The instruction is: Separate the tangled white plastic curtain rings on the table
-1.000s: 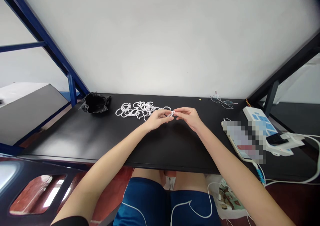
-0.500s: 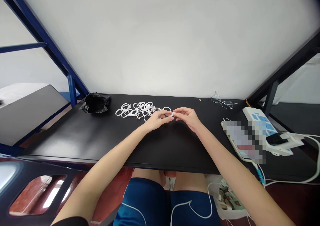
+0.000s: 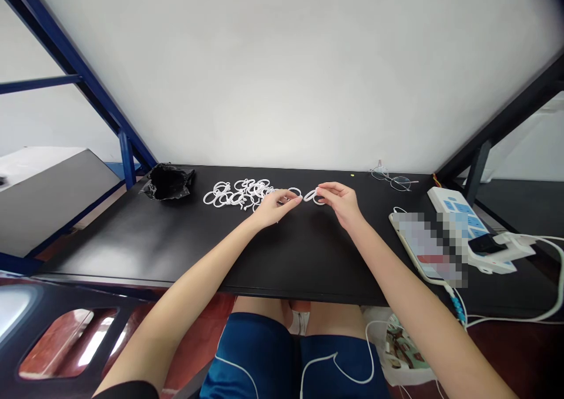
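Observation:
A heap of several white plastic rings [image 3: 238, 194] lies on the black table [image 3: 185, 240]. My left hand [image 3: 274, 205] rests at the heap's right edge, fingers curled, its fingertips pinched close to a ring there; whether it grips that ring I cannot make out. My right hand [image 3: 341, 202] is a little to the right of it, pinching one white ring [image 3: 312, 195] just above the table.
A crumpled black bag [image 3: 168, 181] sits at the back left. Glasses [image 3: 392, 180] lie at the back right. A phone [image 3: 423, 247], a white power strip [image 3: 462, 220] and white cables [image 3: 541, 270] fill the right side. Blue frame bars [image 3: 88, 87] rise on the left.
The hands, which met on one small white piece, have drawn apart. My right hand moved right and back with a ring; my left hand shifted slightly toward the heap.

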The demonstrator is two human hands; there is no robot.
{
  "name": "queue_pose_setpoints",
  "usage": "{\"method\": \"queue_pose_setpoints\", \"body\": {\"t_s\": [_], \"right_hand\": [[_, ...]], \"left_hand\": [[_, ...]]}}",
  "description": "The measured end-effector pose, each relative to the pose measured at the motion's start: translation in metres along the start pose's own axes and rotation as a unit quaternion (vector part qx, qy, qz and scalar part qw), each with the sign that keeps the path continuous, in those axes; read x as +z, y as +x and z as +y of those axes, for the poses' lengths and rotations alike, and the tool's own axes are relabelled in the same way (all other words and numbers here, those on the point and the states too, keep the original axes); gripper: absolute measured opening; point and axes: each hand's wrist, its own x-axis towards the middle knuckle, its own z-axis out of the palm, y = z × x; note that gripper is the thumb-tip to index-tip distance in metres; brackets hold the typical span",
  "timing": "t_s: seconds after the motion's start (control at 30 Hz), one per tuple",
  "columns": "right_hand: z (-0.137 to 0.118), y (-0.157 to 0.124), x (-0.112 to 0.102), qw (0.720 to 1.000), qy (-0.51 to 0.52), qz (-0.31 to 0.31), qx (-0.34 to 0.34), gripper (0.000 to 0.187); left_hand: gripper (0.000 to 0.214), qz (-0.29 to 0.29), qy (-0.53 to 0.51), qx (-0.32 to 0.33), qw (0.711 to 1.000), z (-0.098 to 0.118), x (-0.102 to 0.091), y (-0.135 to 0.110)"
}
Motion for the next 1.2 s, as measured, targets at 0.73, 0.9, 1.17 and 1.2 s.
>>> {"method": "queue_pose_setpoints", "body": {"t_s": [0.73, 0.9, 1.17, 1.2], "right_hand": [[0.020, 0.015, -0.014, 0.983, -0.145, 0.082, -0.073, 0.019], [0.016, 0.015, -0.019, 0.950, -0.271, 0.097, -0.123, 0.011], [0.017, 0.019, -0.028, 0.931, -0.336, 0.095, -0.109, 0.008], [0.019, 0.021, -0.030, 0.930, -0.337, 0.095, -0.108, 0.009]], "left_hand": [[0.032, 0.040, 0.299, 0.117, 0.946, -0.008, -0.010, -0.001], [0.033, 0.001, 0.346, 0.110, 0.932, -0.013, -0.018, 0.003], [0.020, -0.008, 0.378, 0.114, 0.919, -0.016, -0.017, 0.003], [0.018, -0.012, 0.376, 0.113, 0.920, -0.016, -0.016, 0.002]]}}
